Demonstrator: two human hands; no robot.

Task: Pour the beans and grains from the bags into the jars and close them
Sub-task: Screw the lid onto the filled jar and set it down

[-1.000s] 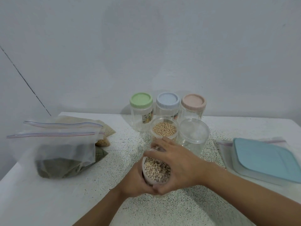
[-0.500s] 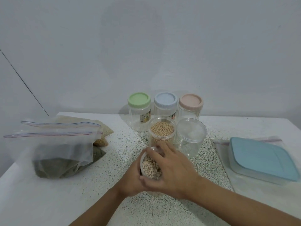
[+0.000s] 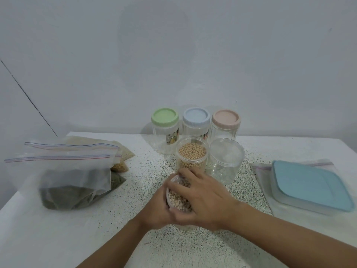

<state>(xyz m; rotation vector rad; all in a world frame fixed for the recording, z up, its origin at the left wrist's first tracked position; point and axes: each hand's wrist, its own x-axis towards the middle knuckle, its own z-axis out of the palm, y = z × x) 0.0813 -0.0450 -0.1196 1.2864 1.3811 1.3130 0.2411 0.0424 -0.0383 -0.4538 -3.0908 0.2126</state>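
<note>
One small jar of beans (image 3: 177,200) sits near the middle of the table (image 3: 58,238), in the same spot as before. The right hand (image 3: 204,198) has turned a little on the jar's top since the last picture. Its fingers curl over the top. The left hand (image 3: 156,209) grips the jar's left side.

light: dim, even, bluish | shadows: soft | blur: moving right hand (image 3: 204,198) | edges: wide-angle bowing
</note>
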